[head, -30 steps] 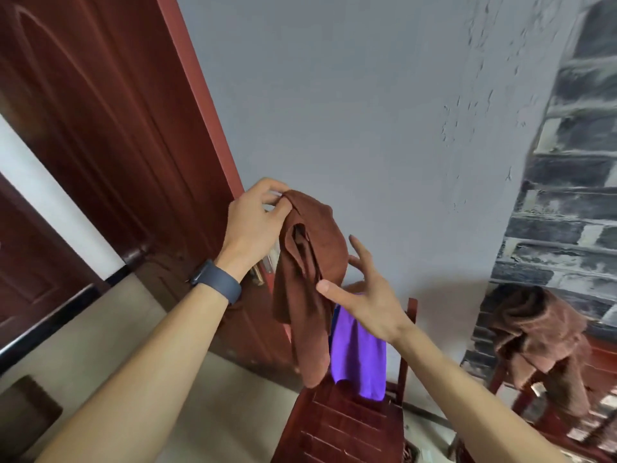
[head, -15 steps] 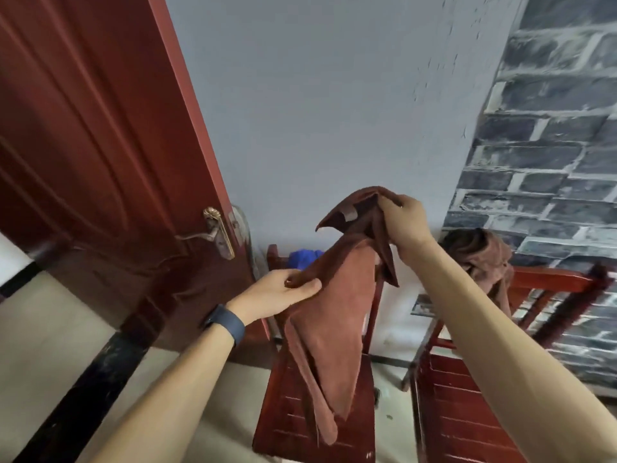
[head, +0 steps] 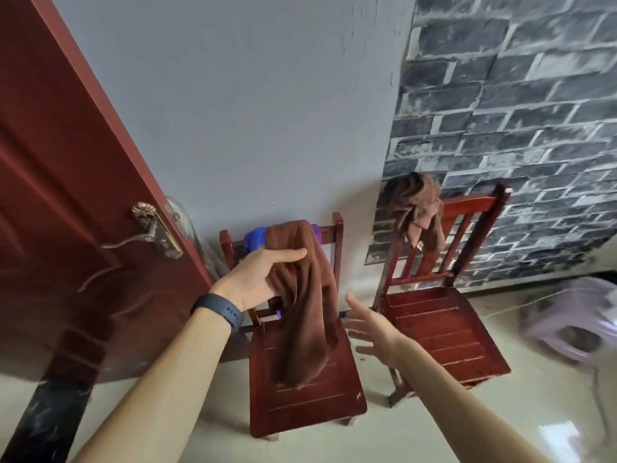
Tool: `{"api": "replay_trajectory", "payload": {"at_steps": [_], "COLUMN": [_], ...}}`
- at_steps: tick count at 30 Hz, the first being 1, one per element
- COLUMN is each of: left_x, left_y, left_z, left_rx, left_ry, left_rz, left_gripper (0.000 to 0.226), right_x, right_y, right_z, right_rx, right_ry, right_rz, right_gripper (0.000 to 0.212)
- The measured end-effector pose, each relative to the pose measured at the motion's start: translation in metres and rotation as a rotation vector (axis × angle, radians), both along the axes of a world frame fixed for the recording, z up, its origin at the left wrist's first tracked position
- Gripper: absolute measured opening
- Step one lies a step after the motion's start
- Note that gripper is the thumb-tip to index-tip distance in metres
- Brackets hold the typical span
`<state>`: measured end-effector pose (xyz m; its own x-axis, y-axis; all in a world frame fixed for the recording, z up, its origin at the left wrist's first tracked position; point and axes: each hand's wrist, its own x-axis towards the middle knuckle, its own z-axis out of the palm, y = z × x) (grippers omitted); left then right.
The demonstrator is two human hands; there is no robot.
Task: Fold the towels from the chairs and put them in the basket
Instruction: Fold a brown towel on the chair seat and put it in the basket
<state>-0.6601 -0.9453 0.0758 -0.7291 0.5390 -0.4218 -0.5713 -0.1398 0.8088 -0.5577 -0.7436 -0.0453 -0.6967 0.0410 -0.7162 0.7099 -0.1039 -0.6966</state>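
My left grip (head: 267, 279) holds brown towel (head: 300, 315), long axis hanging down; right grip (head: 374, 332) spread wide, empty, just right of towel.

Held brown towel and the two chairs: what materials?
Brown towel: soft matte napped cloth, maybe microfibre; hangs limp from the left hand. Left chair and right chair: slatted wood by the look, glossy red-brown varnish with sheen on the seats.

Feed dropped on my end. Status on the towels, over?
Left hand grips brown towel, hanging unfolded. Right hand open, empty. Purple towel over left chair; second brown towel over right chair. Nothing blocking.
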Motion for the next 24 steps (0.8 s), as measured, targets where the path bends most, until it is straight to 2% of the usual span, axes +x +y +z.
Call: {"api": "replay_trajectory", "payload": {"at_steps": [2,5,8,12,15,17,18,20,24], "left_x": [0.005,0.010,0.005,-0.005,-0.013,-0.015,-0.013,-0.007,-0.001], "left_y": [-0.001,-0.003,-0.005,-0.014,-0.032,-0.044,-0.049,-0.057,-0.068], "left_z": [-0.004,-0.008,-0.013,-0.030,-0.056,-0.072,-0.077,-0.082,-0.086], "left_rx": [0.019,-0.035,-0.137,-0.428,-0.684,-0.961,-1.103,-1.246,-1.382], "left_ry": [-0.022,0.012,0.064,0.159,0.217,0.303,0.338,0.382,0.476], "left_rz": [-0.008,-0.055,-0.059,-0.134,-0.150,-0.207,-0.229,-0.203,-0.208], "left_gripper": [0.024,0.031,0.033,0.041,0.055,0.076,0.079,0.065,0.015], "right_x": [0.010,0.010,0.005,-0.004,-0.011,-0.015,-0.017,-0.019,-0.022], "right_y": [-0.011,-0.023,-0.026,-0.006,0.014,0.029,0.037,0.047,0.060], "right_z": [-0.014,-0.020,-0.007,0.007,0.019,0.026,0.027,0.033,0.043], "right_rx": [-0.110,-0.227,-0.149,-0.224,-0.318,-0.322,-0.322,-0.307,-0.357], "right_ry": [-0.006,0.047,0.156,0.259,0.310,0.367,0.401,0.444,0.508], "right_rz": [0.074,0.013,-0.052,-0.167,-0.313,-0.365,-0.377,-0.393,-0.488], "right_gripper": [0.071,0.082,0.054,0.004,0.019,0.025,0.026,0.030,0.034]}}
